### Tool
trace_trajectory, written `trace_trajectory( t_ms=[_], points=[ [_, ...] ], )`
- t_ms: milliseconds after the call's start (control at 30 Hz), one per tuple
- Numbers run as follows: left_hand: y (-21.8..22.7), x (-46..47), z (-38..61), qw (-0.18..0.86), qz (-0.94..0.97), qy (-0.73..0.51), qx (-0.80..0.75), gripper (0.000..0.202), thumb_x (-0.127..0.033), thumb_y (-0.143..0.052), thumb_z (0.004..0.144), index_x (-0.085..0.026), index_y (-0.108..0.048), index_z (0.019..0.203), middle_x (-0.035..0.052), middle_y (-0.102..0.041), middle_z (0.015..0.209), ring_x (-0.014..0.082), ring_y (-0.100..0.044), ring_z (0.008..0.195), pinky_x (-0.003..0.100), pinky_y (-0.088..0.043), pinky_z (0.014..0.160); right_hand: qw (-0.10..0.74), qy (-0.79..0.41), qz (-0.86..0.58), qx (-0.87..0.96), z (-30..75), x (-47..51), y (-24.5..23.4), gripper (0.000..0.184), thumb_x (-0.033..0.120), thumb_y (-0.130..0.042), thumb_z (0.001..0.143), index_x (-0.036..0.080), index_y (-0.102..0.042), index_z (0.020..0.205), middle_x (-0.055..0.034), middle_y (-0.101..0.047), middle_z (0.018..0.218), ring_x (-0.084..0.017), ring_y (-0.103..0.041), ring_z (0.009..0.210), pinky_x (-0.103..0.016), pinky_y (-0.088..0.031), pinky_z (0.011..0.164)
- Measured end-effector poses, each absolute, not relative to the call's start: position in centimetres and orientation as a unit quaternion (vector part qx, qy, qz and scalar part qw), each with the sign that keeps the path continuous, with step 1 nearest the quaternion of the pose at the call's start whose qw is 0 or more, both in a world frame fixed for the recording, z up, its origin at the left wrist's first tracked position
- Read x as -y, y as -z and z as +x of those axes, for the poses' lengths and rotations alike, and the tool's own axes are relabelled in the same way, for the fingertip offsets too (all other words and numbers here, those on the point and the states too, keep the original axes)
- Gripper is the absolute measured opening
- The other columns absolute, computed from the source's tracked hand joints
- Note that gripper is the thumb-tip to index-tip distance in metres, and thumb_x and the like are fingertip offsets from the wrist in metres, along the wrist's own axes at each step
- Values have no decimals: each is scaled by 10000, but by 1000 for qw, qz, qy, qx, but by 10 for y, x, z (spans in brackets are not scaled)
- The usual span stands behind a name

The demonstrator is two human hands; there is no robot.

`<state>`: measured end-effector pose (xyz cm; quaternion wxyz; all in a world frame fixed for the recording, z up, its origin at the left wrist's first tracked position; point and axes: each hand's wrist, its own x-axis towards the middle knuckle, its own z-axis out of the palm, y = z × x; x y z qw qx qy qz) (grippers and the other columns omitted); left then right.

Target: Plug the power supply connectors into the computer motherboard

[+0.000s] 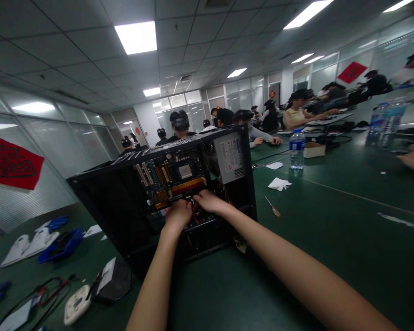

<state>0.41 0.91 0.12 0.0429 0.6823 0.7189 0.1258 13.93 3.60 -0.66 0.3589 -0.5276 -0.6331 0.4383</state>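
Note:
A black computer case (pixel 247 184) stands on the green table with its side open towards me. Inside it sits the motherboard (pixel 174 168), with a square processor (pixel 185 171) and orange and yellow memory slots (pixel 188 185). Both my hands reach in at the board's lower edge. My left hand (pixel 179 214) is closed, its fingertips turned inward. Close beside it, my right hand (pixel 209 201) has its fingers pinched together. A red cable (pixel 195 214) runs between the hands; whether either one grips it, I cannot tell. The power supply (pixel 230 158) fills the case's upper right.
Right of the case lie a screwdriver (pixel 273 208) and a crumpled tissue (pixel 279 184), with a water bottle (pixel 297 149) behind. At left are a blue tray (pixel 62 247), gloves (pixel 31 243), cables (pixel 51 294) and a white device (pixel 77 304). People sit at tables beyond.

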Motion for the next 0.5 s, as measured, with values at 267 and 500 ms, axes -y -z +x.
trace_trajectory(
  t_ms=[267, 500],
  points=[
    [-4, -9, 6, 46, 684, -130, -717, 422, -377, -386, 985, -158, -746, 1015, 194, -748, 1069, 299, -713, 984, 313, -450, 708, 367, -598, -531, 474, 123, -34, 0, 225, 230, -394, 1036, 158, -527, 870, 39, -555, 601, -92, -512, 411, -216, -453, 463],
    [-7, -3, 7, 57, 693, -145, -704, 409, -334, -388, 992, -130, -741, 1014, 197, -748, 1071, 269, -710, 977, 293, -454, 722, 377, -598, -553, 442, 116, -36, 2, 195, 291, -366, 1058, 163, -504, 1010, 34, -562, 654, -87, -501, 401, -199, -436, 419]
  ],
)
